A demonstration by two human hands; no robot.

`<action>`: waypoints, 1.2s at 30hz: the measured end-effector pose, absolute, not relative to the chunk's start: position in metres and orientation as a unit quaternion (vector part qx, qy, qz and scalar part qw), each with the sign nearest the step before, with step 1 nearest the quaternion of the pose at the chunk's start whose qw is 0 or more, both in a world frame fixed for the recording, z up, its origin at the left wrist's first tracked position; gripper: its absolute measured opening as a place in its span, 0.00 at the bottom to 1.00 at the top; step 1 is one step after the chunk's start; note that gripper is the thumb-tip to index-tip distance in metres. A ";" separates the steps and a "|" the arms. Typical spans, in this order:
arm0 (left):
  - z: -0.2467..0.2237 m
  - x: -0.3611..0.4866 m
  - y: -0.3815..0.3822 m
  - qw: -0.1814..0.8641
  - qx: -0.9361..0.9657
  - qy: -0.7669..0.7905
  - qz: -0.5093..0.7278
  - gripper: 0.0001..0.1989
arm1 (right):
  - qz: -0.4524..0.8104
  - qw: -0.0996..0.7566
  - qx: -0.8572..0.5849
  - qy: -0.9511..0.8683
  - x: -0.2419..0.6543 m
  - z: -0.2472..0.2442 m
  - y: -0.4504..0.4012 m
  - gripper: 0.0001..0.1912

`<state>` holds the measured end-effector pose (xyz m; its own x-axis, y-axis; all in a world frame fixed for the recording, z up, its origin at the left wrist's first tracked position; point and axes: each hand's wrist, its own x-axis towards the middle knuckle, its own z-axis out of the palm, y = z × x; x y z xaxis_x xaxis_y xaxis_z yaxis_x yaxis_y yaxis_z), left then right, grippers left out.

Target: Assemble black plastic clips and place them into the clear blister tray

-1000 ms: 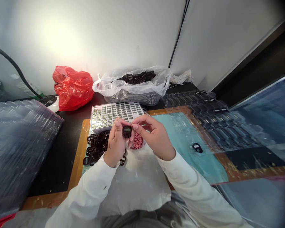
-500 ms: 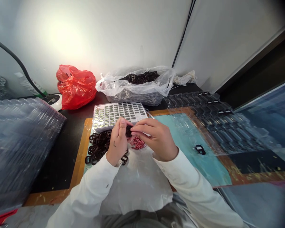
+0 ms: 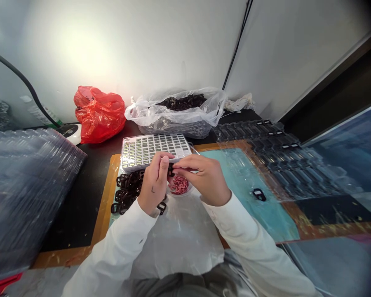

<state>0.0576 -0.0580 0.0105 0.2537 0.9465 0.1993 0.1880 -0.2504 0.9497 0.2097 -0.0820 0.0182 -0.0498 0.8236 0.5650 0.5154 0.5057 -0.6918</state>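
- At far left, a stack of clear plastic trays (image 3: 34, 181) leans over the dark bench (image 3: 89, 165); a red bag (image 3: 100, 117) sits farther back, against the wall.
- The pile of black cases (image 3: 128, 189) lies in front of the flat white tray (image 3: 148, 149), which carries rows of small rectangular pieces.
- The left hand (image 3: 153, 183) grips a small black case (image 3: 170, 169) between thumb and fingers, much of it hidden by them. The case is held up off the bench, just beyond the bowl.
- Behind, a clear bag (image 3: 170, 113) spills open around more dark parts.
- Under the fingertips is a clear bowl (image 3: 181, 195) of short pink pieces (image 3: 179, 185).
- The right hand (image 3: 207, 177) is closed in a pinch on the right side of that same case; whether its fingertips also hold something smaller, I cannot tell.
- The step in hand looks like close fingertip work on this one case, perhaps lining up or pressing something at its edge. The next move calls for a firm left hold, a light right pinch and a square angle, since a slip could drop a small part into the bowl.
- Farther right, one loose black case (image 3: 259, 194) lies alone on the blue-green mat (image 3: 235, 165), near more moulded clear trays (image 3: 299, 165), several holding dark pieces.
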 end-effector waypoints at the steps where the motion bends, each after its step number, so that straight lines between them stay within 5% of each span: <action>1: 0.011 0.058 -0.059 0.432 0.668 0.429 0.428 0.19 | 0.163 0.502 -0.474 -0.705 0.210 0.018 -0.082 0.05; 6: 0.009 0.059 -0.061 0.415 0.689 0.422 0.418 0.19 | 0.178 0.498 -0.465 -0.710 0.213 0.016 -0.078 0.07; 16: 0.010 0.060 -0.056 0.532 0.596 0.401 0.447 0.19 | -0.040 0.384 -0.455 -0.803 0.213 0.014 -0.082 0.10; 22: 0.012 0.063 -0.055 0.577 0.569 0.393 0.435 0.18 | -0.056 0.360 -0.467 -0.805 0.209 0.008 -0.079 0.09; 36: 0.017 0.064 -0.055 0.665 0.462 0.388 0.440 0.19 | -0.045 0.448 -0.485 -0.750 0.201 0.008 -0.080 0.07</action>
<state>0.0639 -0.0551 0.0166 0.3115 0.9441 -0.1080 -0.2270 0.1843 0.9563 0.2013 -0.0804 0.0079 -0.1285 0.6870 0.7152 0.7680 0.5252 -0.3666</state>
